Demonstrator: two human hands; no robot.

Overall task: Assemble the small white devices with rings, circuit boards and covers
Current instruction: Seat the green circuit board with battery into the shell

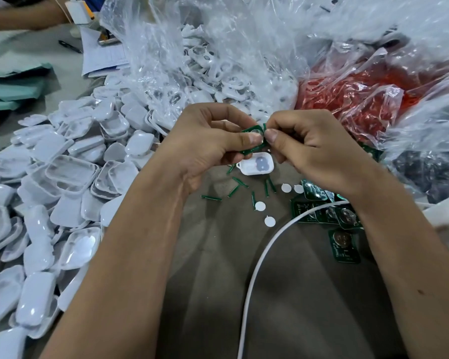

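We pinch a green board [253, 137] between both hands, left hand [208, 143] and right hand [311, 149], just above an open white device [255, 164] on the counter [218, 255]. Covers [70, 177] lie heaped left of the device, more boards [329, 213] to its right.

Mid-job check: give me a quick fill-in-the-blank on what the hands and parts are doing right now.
1. Both hands, left hand and right hand, pinch a ____ circuit board.
2. The open white device lies on the table just ____ the held board.
3. The heap of white covers lies on the person's ____ side.
4. The bag with red contents lies on the person's ____ side.

Missing words: green; below; left; right
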